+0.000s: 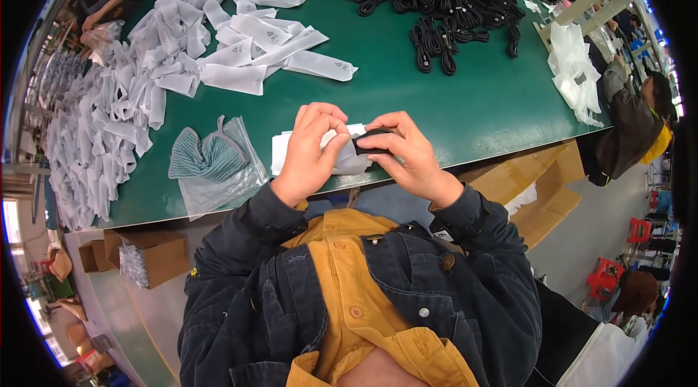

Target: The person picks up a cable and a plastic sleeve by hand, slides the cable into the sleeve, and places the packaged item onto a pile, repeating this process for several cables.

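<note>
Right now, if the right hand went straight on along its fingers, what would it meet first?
Probably the white pouch by the left hand, just past the black bundle the right hand holds; depth is unclear.

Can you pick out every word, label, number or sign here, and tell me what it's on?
No text is clear enough to quote.
White pouches: small dark marks, too small to read.
Jacket: a yellow mark on the left sleeve, too small to read.
Black cable in the right hand: no print that I can see.
</note>
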Motion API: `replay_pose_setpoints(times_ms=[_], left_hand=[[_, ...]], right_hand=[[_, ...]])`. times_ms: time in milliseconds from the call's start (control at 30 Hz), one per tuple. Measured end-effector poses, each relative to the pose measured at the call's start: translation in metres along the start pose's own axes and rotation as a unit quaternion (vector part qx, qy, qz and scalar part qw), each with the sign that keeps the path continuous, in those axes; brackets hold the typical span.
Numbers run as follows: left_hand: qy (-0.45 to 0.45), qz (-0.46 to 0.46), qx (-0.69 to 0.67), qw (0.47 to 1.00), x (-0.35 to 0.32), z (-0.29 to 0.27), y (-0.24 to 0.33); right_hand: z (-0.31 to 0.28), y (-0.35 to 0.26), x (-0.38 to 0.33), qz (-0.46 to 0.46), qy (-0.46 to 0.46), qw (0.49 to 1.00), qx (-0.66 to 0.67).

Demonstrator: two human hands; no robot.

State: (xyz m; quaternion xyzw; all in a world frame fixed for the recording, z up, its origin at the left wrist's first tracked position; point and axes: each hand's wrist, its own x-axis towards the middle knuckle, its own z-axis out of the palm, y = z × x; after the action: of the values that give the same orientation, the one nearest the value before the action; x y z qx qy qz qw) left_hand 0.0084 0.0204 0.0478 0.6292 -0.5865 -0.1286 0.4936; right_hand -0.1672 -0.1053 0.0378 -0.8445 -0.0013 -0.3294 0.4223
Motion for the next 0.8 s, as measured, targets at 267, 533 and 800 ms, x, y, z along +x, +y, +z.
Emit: replay_pose_setpoints(times_ms=[267, 533, 800], left_hand=[[-0.019, -0.145, -0.327, 0.934, 0.022, -0.012, 0.000], [0.236, -0.060, -0.181, 0.953, 0.068, -0.091, -0.047], [-0.003, 0.016, 0.099, 0.995, -0.001, -0.013, -0.019]], right_hand=[[-0.006, -0.015, 0.027, -0.036, 0.063, 0.997, -0.028], [-0.029, 0.015, 0.058, 0.029, 0.108, 0.977, -0.179], [-0.067, 0.112, 0.034, 0.174, 0.005, 0.844, -0.508]])
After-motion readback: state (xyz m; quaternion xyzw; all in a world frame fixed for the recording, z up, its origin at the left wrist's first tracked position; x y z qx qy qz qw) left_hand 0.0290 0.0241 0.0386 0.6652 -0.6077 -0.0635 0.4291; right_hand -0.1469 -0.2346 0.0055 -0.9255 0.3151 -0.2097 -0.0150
